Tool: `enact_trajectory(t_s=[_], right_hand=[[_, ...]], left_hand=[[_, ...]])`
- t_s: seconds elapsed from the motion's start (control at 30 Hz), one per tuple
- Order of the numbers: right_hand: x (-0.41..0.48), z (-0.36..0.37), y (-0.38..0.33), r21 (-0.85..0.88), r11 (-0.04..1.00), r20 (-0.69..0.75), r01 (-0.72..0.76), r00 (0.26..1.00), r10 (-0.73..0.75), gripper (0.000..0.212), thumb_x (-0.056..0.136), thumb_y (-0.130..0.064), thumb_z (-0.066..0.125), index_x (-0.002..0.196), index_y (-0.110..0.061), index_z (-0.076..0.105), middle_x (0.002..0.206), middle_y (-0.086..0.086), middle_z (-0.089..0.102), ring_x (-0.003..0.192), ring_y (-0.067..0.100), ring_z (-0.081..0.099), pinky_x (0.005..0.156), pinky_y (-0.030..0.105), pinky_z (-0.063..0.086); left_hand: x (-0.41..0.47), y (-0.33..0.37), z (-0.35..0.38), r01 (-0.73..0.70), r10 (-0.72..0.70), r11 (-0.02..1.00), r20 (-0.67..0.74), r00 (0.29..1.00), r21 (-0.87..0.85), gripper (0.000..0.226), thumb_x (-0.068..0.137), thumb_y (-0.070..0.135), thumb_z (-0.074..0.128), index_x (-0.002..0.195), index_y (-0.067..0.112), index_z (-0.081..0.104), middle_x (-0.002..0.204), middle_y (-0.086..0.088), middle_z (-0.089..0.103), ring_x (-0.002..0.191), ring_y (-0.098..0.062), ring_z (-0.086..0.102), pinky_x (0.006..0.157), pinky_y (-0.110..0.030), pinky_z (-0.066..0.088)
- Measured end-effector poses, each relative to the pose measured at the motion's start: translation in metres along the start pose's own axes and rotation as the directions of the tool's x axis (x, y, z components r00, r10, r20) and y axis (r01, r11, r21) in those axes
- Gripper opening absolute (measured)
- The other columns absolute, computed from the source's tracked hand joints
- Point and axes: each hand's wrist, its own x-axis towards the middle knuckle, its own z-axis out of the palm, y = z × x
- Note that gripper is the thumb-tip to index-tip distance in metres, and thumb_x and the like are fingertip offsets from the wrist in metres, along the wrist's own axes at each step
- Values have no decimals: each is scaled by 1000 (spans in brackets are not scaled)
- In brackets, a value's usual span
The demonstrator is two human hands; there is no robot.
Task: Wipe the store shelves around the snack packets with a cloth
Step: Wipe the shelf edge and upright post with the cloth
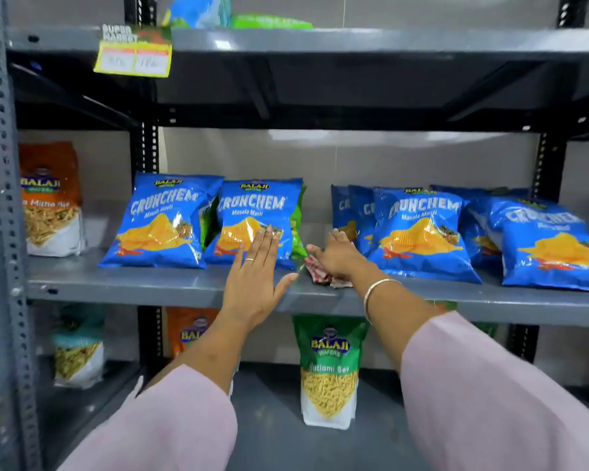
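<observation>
The grey middle shelf (pixel 143 283) carries blue Crunchem snack packets: two on the left (pixel 252 222) and several on the right (pixel 422 232), with a gap between the groups. In that gap lies a red-and-white checked cloth (pixel 315 270), pressed onto the shelf under my right hand (pixel 337 254). My left hand (pixel 255 280) is flat with fingers together, fingertips against the front of the second blue packet. Green packets (pixel 298 232) peek out behind that packet.
An orange Balaji packet (pixel 50 198) stands at the shelf's left end. A price tag (pixel 133 52) hangs from the upper shelf. On the lower shelf stand a green Ratlami Sev packet (pixel 329 372) and other packets. Perforated uprights (pixel 4 198) frame the rack.
</observation>
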Motion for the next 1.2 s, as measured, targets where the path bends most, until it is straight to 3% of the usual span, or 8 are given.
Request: enact_trajectory(t_s=[0.13, 0.23, 0.4, 0.63, 0.77, 0.87, 1.03, 1.2], right_hand=[[2, -6, -9, 50, 999, -15, 3, 1000, -2, 72, 100, -43, 31, 149, 6, 9, 161, 20, 3, 150, 29, 3, 123, 38, 8], [14, 2, -10, 27, 998, 44, -58, 997, 57, 77, 98, -49, 34, 149, 4, 12, 160, 20, 4, 149, 31, 4, 123, 40, 10], [9, 5, -13, -69, 994, 267, -89, 958, 104, 58, 101, -39, 35, 145, -3, 32, 156, 15, 29, 142, 31, 31, 115, 38, 28], [13, 10, -10, -113, 986, 154, -126, 978, 143, 43, 97, -24, 44, 133, -1, 49, 143, 17, 49, 130, 35, 47, 106, 42, 40], [8, 10, -8, -81, 985, 21, -151, 988, 153, 40, 93, -8, 47, 132, 0, 49, 142, 19, 48, 130, 35, 46, 104, 41, 41], [6, 9, -9, 3, 988, -16, -156, 988, 156, 39, 93, -4, 46, 132, 1, 48, 141, 20, 48, 129, 36, 47, 103, 40, 42], [-4, 3, -17, 267, 956, -108, -124, 982, 157, 33, 92, -2, 48, 124, 3, 54, 133, 22, 55, 121, 38, 54, 97, 39, 46], [-24, -1, -58, 469, 879, -225, 90, 974, 20, 32, 90, -3, 49, 121, -2, 58, 126, 22, 62, 115, 38, 58, 91, 39, 48]], left_hand=[[-5, -2, 3, 33, -34, 999, 127, 991, 13, 121, 58, 73, -37, 147, 12, 17, 156, -3, 12, 143, -14, 4, 116, -37, 6], [-8, -1, 4, 61, -63, 998, 149, 987, 13, 106, 72, 73, -18, 143, 11, 31, 152, -5, 29, 140, -17, 22, 112, -34, 20], [-7, 1, 4, 62, -77, 988, 100, 992, 140, 76, 86, 68, 11, 99, 13, 62, 93, -7, 69, 85, -23, 62, 60, -30, 34], [-8, -1, 4, 77, -91, 987, 96, 991, 141, 87, 79, 67, -1, 85, 11, 65, 79, -7, 68, 73, -24, 62, 54, -27, 31], [-8, 4, 3, 94, -107, 986, 87, 990, 141, 74, 90, 64, 10, 106, 13, 61, 107, -8, 66, 99, -24, 60, 77, -34, 42], [-10, 2, -1, 87, -104, 986, 121, 987, 139, 94, 81, 68, -9, 140, 11, 36, 147, -7, 38, 137, -18, 30, 113, -36, 18], [-21, -10, -13, 124, -142, 975, 87, 986, 187, 106, 71, 66, -32, 148, 10, 13, 156, -5, 10, 143, -15, 6, 116, -38, 2], [-46, -28, -30, 205, -218, 954, 40, 975, 218, 84, 89, 61, -5, 146, 3, 18, 154, -12, 17, 142, -22, 14, 114, -43, 11]])
